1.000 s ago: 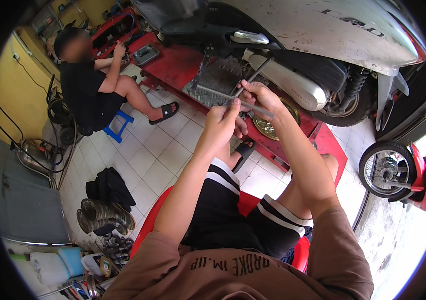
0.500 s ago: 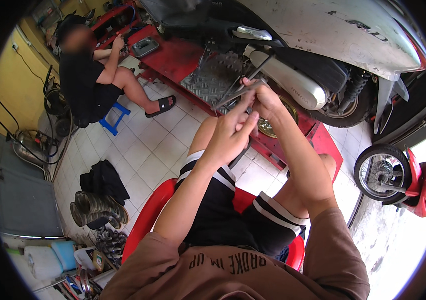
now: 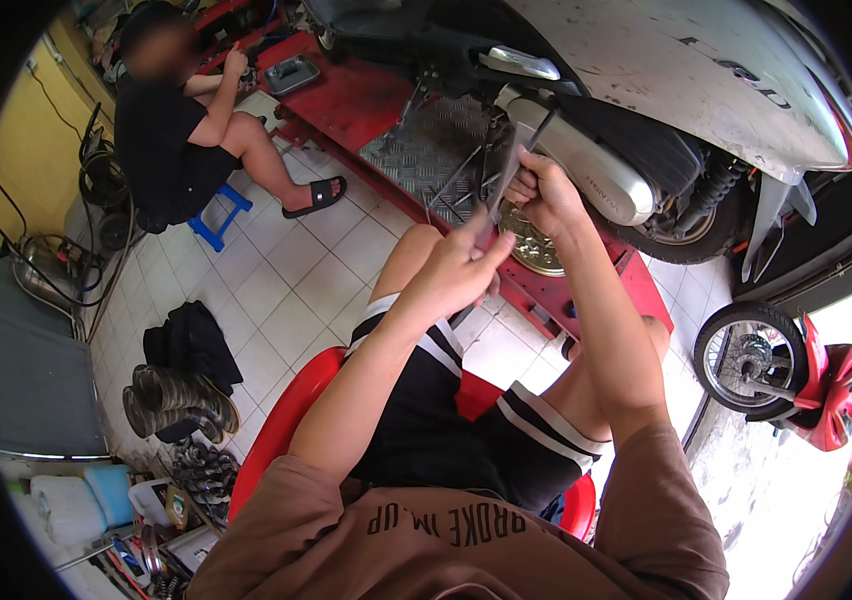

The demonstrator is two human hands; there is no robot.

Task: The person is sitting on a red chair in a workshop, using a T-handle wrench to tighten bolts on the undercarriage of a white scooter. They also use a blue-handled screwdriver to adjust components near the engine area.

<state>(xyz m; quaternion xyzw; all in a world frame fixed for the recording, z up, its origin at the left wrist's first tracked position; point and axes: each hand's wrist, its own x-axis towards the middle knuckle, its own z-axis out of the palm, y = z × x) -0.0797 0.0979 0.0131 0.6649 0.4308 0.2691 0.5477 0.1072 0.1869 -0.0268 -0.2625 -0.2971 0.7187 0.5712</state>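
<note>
My right hand (image 3: 548,195) is closed on a grey metal bar wrench (image 3: 512,160), blurred by motion, held raised in front of the scooter's silver engine side cover (image 3: 601,173). My left hand (image 3: 461,265) is lower and left of it, around the wrench's lower end; its fingertips are blurred, so I cannot tell whether they grip it. Behind my hands, a gold round pan of small parts (image 3: 528,258) sits on the red lift (image 3: 336,120), beside a diamond-plate panel (image 3: 411,150).
A co-worker (image 3: 171,130) sits on a blue stool (image 3: 218,225) at left, near a metal tray (image 3: 293,75). Camouflage boots (image 3: 161,395) and black cloth (image 3: 193,340) lie on the tiles. A red motorbike (image 3: 826,390) stands at right. I sit on a red chair (image 3: 266,420).
The wrench has swung from lying crosswise between my hands to pointing more upright. My left hand has dropped below my right. The surroundings have shifted slightly in view.
</note>
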